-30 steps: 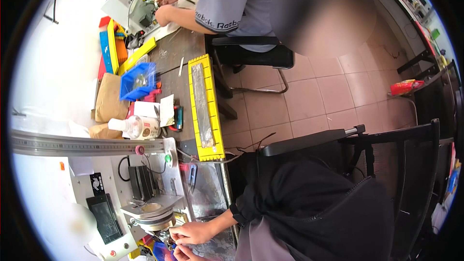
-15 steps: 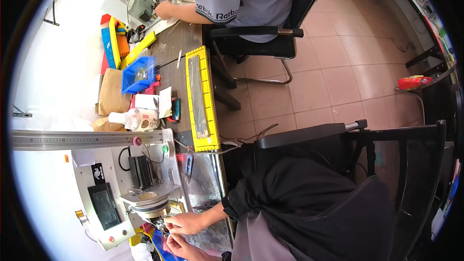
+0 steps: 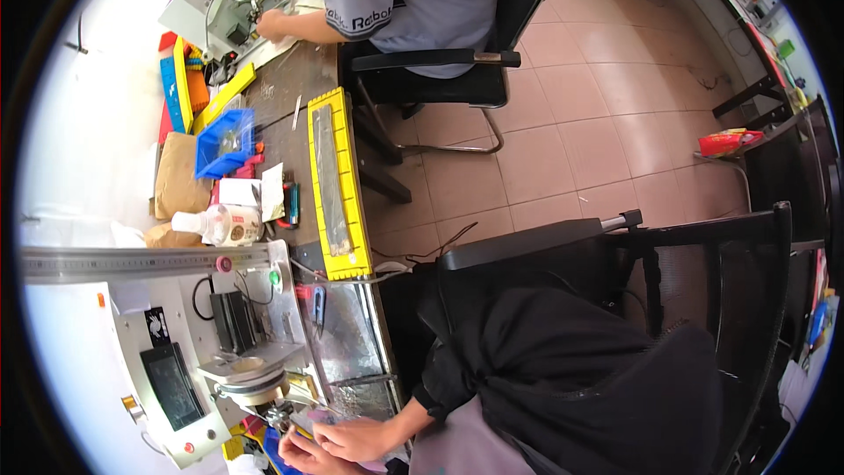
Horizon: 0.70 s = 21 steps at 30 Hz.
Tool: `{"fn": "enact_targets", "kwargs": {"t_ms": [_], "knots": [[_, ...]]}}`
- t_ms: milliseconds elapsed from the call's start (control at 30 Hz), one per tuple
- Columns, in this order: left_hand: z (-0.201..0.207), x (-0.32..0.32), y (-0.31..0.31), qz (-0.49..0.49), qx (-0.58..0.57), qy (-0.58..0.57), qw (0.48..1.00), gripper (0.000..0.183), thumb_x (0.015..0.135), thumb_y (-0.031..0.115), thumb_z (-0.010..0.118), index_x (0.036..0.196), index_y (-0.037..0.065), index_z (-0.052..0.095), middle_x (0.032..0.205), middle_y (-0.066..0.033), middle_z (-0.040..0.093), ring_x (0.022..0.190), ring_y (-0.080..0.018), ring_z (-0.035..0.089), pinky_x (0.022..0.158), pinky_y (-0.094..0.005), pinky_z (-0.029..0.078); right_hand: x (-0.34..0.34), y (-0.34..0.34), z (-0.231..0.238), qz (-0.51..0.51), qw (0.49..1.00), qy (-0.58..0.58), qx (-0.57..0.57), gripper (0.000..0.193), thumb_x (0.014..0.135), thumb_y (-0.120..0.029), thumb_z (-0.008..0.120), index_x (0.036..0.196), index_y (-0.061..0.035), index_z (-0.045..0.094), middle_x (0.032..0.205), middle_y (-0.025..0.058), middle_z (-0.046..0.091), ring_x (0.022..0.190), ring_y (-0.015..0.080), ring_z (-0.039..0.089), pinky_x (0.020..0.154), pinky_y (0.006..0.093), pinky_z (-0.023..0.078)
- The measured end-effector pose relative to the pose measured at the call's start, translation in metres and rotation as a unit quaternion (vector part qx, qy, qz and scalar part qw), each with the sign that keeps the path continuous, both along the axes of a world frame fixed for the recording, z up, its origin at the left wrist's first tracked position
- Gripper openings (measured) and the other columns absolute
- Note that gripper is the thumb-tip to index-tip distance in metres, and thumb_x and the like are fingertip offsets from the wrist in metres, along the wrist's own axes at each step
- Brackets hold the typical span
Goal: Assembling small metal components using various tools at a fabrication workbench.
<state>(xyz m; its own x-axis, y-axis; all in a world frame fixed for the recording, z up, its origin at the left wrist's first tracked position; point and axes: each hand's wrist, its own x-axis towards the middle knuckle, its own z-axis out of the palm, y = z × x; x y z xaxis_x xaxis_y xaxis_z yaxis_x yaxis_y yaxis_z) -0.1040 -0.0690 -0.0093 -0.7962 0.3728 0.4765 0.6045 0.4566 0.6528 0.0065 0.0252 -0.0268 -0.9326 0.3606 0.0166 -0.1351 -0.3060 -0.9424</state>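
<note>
Both my hands are close together at the lower left, just beside the metal clamp (image 3: 280,413) under the round head (image 3: 255,383) of a white bench machine (image 3: 158,361). My right hand (image 3: 356,440), coming from a black sleeve, has its fingers drawn together, their tips near the left hand. My left hand (image 3: 309,456) is partly cut off by the lower edge, with thumb and fingers pinched. Whatever lies between the fingertips is too small to make out. Part of a blue bin (image 3: 274,450) shows behind the hands.
A long yellow tray (image 3: 334,185) holding a grey strip lies along the dark table. Near it are blue-handled snips (image 3: 319,310), a white bottle (image 3: 230,224) and a blue bin (image 3: 224,145). A co-worker in grey (image 3: 422,9) sits at another machine. A black armrest (image 3: 527,242) is beside me.
My right hand has drawn back from the machine's clamp and now meets my left hand. The whole view has shifted slightly. One of the co-worker's hands has gone out of sight.
</note>
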Motion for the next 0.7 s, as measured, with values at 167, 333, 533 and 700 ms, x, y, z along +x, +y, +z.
{"fn": "enact_targets", "kwargs": {"t_ms": [167,333,533,700], "knots": [[-0.011,0.002,0.016,0.018,-0.013,0.019,1.000,0.016,0.103,0.014,0.057,0.097,-0.001,0.056,0.096,-0.0113,0.063,0.092,-0.0188,0.060,0.084,-0.0320,0.048,0.037,0.075,0.033,0.151,0.961,0.049,0.227,0.019,0.094,-0.028,0.056,0.101,-0.0099,0.055,0.081,0.0162,0.067,0.077,0.0385,0.066,0.068,0.0505,0.049],[-0.012,0.003,0.018,-0.036,0.028,0.044,0.998,0.010,0.105,0.004,0.049,0.104,-0.005,0.051,0.117,-0.0207,0.064,0.113,-0.0264,0.063,0.098,-0.0351,0.048,0.130,0.175,0.075,0.236,0.924,-0.023,0.300,0.026,0.100,-0.034,0.054,0.100,-0.0086,0.057,0.081,0.0149,0.066,0.081,0.0378,0.065,0.068,0.0492,0.049],[-0.013,0.010,0.029,-0.038,0.057,0.016,0.998,0.006,0.105,-0.001,0.042,0.107,-0.004,0.046,0.131,-0.0233,0.054,0.128,-0.0361,0.055,0.109,-0.0413,0.045,0.217,0.250,0.144,0.074,0.900,-0.202,0.379,0.024,0.098,-0.030,0.061,0.102,-0.0062,0.061,0.073,0.0037,0.060,0.061,0.0169,0.058,0.058,0.0326,0.045],[-0.018,0.012,0.030,-0.042,0.063,-0.004,0.997,0.006,0.106,0.003,0.043,0.107,-0.002,0.045,0.139,-0.0258,0.051,0.129,-0.0374,0.054,0.109,-0.0423,0.045,0.243,0.276,0.205,-0.155,0.896,-0.116,0.399,0.014,0.096,-0.017,0.064,0.093,-0.0030,0.062,0.068,-0.0019,0.055,0.059,0.0070,0.050,0.055,0.0233,0.036]]}}
